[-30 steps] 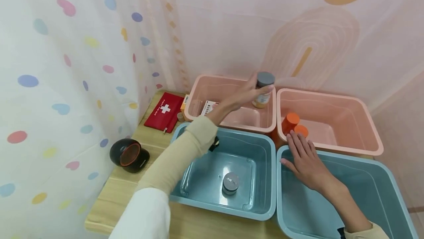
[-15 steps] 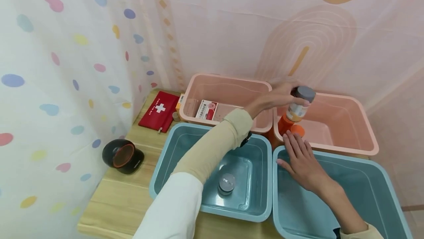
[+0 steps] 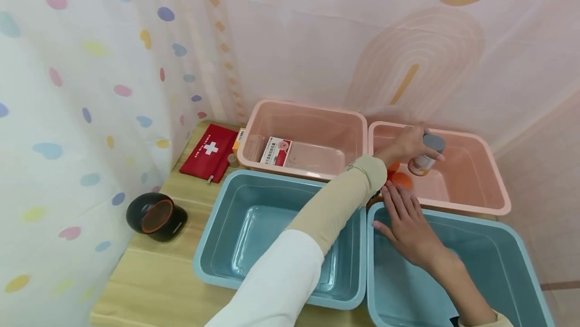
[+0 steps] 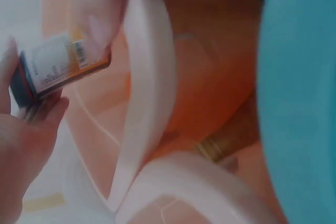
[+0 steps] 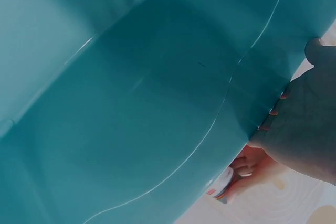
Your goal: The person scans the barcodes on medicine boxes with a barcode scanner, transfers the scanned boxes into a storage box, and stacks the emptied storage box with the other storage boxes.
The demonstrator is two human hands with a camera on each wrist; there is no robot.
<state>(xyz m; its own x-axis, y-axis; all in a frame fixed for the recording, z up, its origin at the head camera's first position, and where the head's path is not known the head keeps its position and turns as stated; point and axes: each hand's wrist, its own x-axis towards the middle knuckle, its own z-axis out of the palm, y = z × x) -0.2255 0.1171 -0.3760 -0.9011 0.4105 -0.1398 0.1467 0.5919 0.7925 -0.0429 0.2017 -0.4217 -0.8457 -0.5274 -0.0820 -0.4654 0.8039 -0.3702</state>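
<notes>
My left hand holds a pill bottle with a grey cap by its upper part, inside the right pink bin. In the left wrist view, the bottle shows a white-and-orange label with a barcode, and the left thumb and fingers grip its cap end. Beside it in the bin stand two orange-capped containers; one orange cap shows well, the other is mostly hidden. My right hand lies with straight fingers over the rims where the right blue bin meets that pink bin.
The left pink bin holds a white-and-red medicine box. A left blue bin stands in front, partly under my left arm. Further left are a red first aid pouch, a small orange box and a black rounded object.
My left hand has carried the grey-capped bottle right from above the left pink bin and lowered it into the right one. The right hand stays at the rims. The view has shifted slightly.
</notes>
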